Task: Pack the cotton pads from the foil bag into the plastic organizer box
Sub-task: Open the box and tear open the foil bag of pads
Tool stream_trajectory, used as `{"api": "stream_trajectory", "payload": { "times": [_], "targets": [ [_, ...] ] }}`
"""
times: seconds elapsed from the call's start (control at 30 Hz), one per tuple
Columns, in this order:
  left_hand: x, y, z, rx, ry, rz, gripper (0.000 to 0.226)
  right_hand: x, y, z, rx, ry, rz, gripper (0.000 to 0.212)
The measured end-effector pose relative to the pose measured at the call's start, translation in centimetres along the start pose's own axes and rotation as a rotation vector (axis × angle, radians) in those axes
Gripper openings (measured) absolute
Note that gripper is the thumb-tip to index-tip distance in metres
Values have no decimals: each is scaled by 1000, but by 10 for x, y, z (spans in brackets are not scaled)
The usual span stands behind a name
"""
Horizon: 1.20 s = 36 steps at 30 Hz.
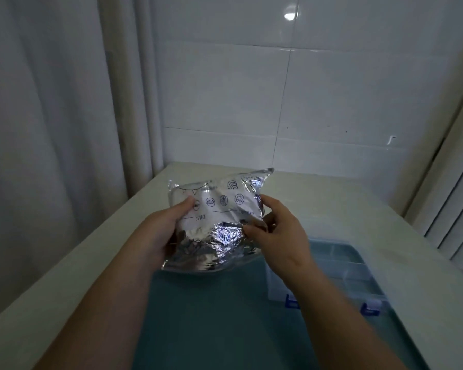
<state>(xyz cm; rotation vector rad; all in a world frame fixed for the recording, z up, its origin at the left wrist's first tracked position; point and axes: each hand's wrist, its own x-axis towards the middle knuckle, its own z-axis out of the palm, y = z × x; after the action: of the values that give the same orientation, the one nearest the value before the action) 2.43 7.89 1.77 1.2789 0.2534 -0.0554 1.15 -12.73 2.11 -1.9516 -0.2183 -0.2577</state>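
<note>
White tiled wall (278,89) behind, pale curtain (51,129) to the left of it; pale worktop (332,204) with a teal mat (211,316) laid on it. Clear plastic organizer box (345,268) sits on the mat, two blue latches (292,301) on its near side; dividers show through, but cannot tell whether the lid is up or down. Foil bag (217,217) is held in the air to the left of the box and slightly beyond it, clear of the mat. Left hand (158,231) grips the bag's left edge, thumb on the printed face, other fingers behind. Right hand (281,231) holds the right edge, fingers (262,198) curled round it, thumb pinching a crease near the middle. No cotton pads visible; bag looks unopened and crumpled. Step judged: opening the bag, packing not begun. Next move likely calls for finding the seal or mouth and pulling it apart without spilling. Orientation: printed face toward the camera, print reads upside down, so the printed top edge points toward the person. Long axis roughly near-left to far-right, though the bag is close to square and the call is uncertain.
</note>
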Motion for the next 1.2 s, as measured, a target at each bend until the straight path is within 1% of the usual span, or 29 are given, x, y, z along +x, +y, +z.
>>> {"api": "stream_trajectory", "payload": {
  "times": [0.07,0.13,0.17,0.2,0.23,0.3,0.33,0.37,0.43,0.47,0.5,0.57,0.6,0.7,0.73,0.77,0.8,0.9,1.0,1.07,1.1,1.13,1.2],
  "targets": [
    [1,1,-1,-21,-6,48,43,0,2,1,31,-12,25,64],
    [1,2,-1,-83,-1,86,39,-1,2,0,81,-14,85,77],
    [2,2,-2,-101,-1,106,40,-1,2,0,116,-15,120,85],
    [2,2,-1,-107,4,126,42,-1,0,-1,143,-26,154,89],
    [3,1,-2,-111,17,142,47,-2,-2,-1,161,-45,180,86],
    [4,0,0,-114,18,141,58,-2,-4,-1,180,-64,175,70],
    [4,0,1,-126,11,137,56,-2,-4,0,181,-71,161,65],
    [4,1,1,-142,6,137,50,-2,-3,1,179,-82,146,69],
    [2,3,3,-191,6,137,31,-3,0,4,164,-109,125,87],
    [3,3,2,-197,2,145,22,-3,1,4,153,-120,117,89],
    [3,3,2,-191,1,160,17,-3,1,5,151,-125,106,87],
    [2,3,3,-177,2,173,17,-1,4,6,179,-130,95,80],
    [1,3,4,-178,3,172,15,0,4,6,199,-133,88,80],
    [-2,3,6,-177,35,232,13,0,3,8,264,-134,76,91],
    [-2,2,8,-162,56,268,11,0,2,9,270,-120,75,92],
    [-3,1,9,-135,79,305,10,0,1,11,263,-102,75,88],
    [-3,0,10,-93,106,342,10,0,1,12,259,-82,77,78],
    [-5,-2,14,24,194,418,15,1,-3,13,321,-25,105,34],
    [-6,-4,17,42,225,429,20,1,-4,11,352,25,89,9],
    [-4,-4,17,-4,180,395,15,1,-5,10,338,59,47,2],
    [-3,-3,15,-33,143,379,12,1,-5,10,334,65,40,3],
    [-2,-2,13,-59,95,371,14,1,-5,10,331,74,43,4],
    [2,0,3,-76,-9,334,41,3,-2,10,335,126,66,6]
  ]
}}
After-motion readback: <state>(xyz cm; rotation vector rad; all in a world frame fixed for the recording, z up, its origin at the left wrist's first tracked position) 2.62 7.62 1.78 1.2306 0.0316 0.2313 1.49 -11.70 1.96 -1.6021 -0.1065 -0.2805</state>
